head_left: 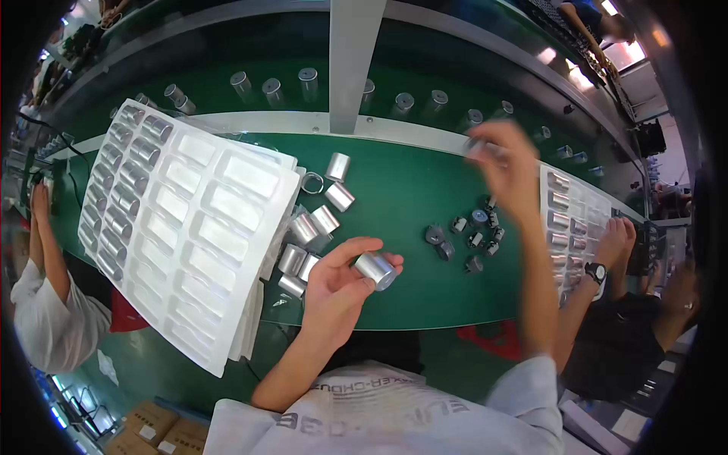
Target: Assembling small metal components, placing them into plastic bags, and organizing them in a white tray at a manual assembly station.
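Observation:
My left hand [336,292] is closed around a silver metal cylinder [376,271], held tilted above the front of the green bench, its end facing down to the right. More silver cylinders [339,196] lie loose just beyond and left of that hand, some tipped against each other, with a metal ring [312,183] among them. My right hand [506,163] is raised at the back right by the conveyor edge and smeared by motion. Something greyish shows at its fingertips, too blurred to name. Small dark round parts [476,239] are scattered on the bench between the hands.
A stack of white moulded trays [262,189] leans at the left, its left columns filled with cylinders. Behind a metal rail and post [355,68], upright cylinders [308,83] stand on a green conveyor. Another tray [580,199] and a co-worker's hands [616,239] are at right; another person [53,303] works at left.

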`<state>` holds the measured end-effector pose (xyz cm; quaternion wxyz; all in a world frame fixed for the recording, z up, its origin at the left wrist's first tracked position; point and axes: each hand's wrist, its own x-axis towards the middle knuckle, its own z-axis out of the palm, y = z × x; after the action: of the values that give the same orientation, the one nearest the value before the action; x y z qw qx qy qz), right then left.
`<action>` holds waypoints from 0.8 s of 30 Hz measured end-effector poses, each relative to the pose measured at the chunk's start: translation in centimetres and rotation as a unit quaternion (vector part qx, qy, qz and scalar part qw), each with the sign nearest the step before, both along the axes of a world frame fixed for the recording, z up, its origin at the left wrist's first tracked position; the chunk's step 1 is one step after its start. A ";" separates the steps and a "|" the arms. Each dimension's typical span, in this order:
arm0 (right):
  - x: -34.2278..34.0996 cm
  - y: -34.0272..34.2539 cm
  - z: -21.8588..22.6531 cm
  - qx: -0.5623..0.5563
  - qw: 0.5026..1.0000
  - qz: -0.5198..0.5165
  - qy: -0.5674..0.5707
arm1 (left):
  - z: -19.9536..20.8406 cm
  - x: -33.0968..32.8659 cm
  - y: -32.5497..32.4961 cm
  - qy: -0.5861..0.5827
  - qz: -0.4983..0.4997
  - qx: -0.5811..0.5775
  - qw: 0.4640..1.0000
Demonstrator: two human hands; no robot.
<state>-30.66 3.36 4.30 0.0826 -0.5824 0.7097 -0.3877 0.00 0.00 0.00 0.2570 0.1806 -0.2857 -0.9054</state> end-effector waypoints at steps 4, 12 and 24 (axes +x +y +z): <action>8.4 2.3 -3.6 0.008 0.997 0.051 0.056 | 0.7 0.2 0.8 0.032 0.028 0.066 0.997; 11.2 4.7 -3.0 -0.072 0.993 0.030 0.089 | 1.5 2.0 1.9 -0.036 -0.026 0.090 0.995; 17.2 8.4 -3.1 -0.104 0.916 0.002 -0.386 | 1.1 0.1 2.9 -0.058 0.044 -0.011 0.997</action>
<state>-13.46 11.75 1.22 0.2898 -0.3941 0.5768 -0.6542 0.06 2.89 1.11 0.2815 0.2424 -0.3014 -0.8781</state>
